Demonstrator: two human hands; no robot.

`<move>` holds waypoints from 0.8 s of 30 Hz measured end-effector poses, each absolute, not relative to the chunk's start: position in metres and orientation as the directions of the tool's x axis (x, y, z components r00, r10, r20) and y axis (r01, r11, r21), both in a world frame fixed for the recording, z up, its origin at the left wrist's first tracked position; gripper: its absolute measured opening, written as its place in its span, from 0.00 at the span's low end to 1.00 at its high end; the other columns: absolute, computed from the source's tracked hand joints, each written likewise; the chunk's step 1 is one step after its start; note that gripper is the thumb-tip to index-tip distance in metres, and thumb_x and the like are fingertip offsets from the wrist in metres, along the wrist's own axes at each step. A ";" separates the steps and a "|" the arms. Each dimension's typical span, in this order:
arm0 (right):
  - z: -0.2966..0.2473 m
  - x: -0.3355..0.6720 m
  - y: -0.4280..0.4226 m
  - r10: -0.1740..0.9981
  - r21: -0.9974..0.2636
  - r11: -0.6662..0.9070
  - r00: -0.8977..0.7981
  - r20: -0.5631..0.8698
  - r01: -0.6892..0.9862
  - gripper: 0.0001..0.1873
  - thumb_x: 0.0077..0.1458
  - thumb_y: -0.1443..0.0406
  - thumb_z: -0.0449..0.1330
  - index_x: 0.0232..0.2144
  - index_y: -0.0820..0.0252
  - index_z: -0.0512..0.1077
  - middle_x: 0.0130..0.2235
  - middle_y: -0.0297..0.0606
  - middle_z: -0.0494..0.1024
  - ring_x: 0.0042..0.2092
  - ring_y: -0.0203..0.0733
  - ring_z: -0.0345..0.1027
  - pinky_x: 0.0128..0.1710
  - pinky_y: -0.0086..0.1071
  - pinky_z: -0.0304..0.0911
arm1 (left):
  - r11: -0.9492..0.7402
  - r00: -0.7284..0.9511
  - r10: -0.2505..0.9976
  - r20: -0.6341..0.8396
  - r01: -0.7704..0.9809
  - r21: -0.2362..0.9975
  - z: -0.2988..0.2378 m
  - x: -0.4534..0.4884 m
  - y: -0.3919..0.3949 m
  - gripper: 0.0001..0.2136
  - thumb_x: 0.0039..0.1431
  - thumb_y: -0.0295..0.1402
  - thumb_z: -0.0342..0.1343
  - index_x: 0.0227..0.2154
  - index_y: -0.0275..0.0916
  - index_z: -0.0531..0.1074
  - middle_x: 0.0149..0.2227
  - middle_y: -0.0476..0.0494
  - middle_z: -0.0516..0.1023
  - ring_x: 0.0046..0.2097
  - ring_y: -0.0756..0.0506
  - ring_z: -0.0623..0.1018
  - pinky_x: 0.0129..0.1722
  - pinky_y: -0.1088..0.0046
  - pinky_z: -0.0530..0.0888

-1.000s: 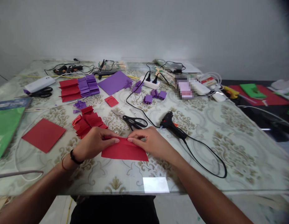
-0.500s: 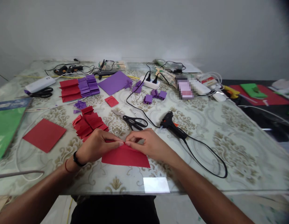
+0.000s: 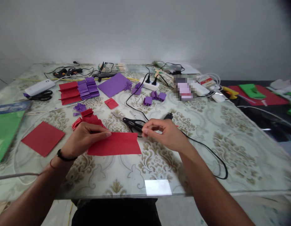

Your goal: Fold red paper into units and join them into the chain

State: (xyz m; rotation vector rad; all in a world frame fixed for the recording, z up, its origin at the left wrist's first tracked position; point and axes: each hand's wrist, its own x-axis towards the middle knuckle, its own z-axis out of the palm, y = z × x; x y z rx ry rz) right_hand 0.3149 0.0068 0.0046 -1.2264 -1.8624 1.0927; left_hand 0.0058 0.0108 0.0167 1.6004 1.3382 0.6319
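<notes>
A worktop (image 3: 126, 179) with a patterned cover under a clear sheet carries everything here, and on its near side, between the two hands, lies the piece being worked: a red paper strip (image 3: 117, 146), wider than it is deep, with a folded band along its far edge. Farther left are a flat red square (image 3: 43, 138) and, partly behind the left hand, a pleated red piece (image 3: 90, 116). The left hand (image 3: 85, 138) has its grip closed on the strip's far edge, thumb on top, toward the left end. The right hand (image 3: 167, 133) is just beyond the strip's right end, apart from it; its grip is curled with thumb and forefinger near each other, nothing visible in it, though blur at the tips means I cannot tell whether they meet. Black-handled scissors (image 3: 128, 120) lie just behind those fingertips. The step in hand looks like pressing a fold along the far edge. As I judge it, the next move calls for the left grip to keep the band from slipping while the right fingertips line up with the crease at its loose right end.
</notes>
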 end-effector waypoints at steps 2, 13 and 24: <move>0.003 0.307 0.004 0.937 -0.897 0.251 -0.324 0.130 0.364 0.09 0.63 0.60 0.63 0.37 0.59 0.79 0.35 0.40 0.86 0.36 0.42 0.80 0.39 0.32 0.73 | -0.004 0.291 0.943 -0.162 0.497 0.868 0.015 0.011 0.008 0.11 0.57 0.43 0.69 0.34 0.40 0.89 0.31 0.45 0.89 0.30 0.45 0.83 0.25 0.78 0.73; -0.014 0.271 -0.010 0.813 -0.755 0.520 -0.503 0.294 0.399 0.08 0.65 0.67 0.62 0.36 0.57 0.82 0.35 0.37 0.87 0.36 0.40 0.79 0.39 0.30 0.70 | -0.286 0.448 0.889 0.097 0.377 0.881 0.003 0.039 -0.005 0.06 0.61 0.34 0.67 0.38 0.39 0.87 0.39 0.43 0.90 0.39 0.43 0.88 0.40 0.73 0.82; 0.006 0.283 -0.014 0.886 -0.819 0.403 -0.399 0.237 0.408 0.08 0.62 0.65 0.63 0.32 0.56 0.82 0.34 0.35 0.87 0.33 0.41 0.80 0.38 0.31 0.72 | -0.208 0.362 0.932 0.036 0.450 0.868 0.016 0.023 0.001 0.08 0.60 0.38 0.68 0.32 0.39 0.86 0.30 0.45 0.87 0.30 0.46 0.82 0.27 0.78 0.74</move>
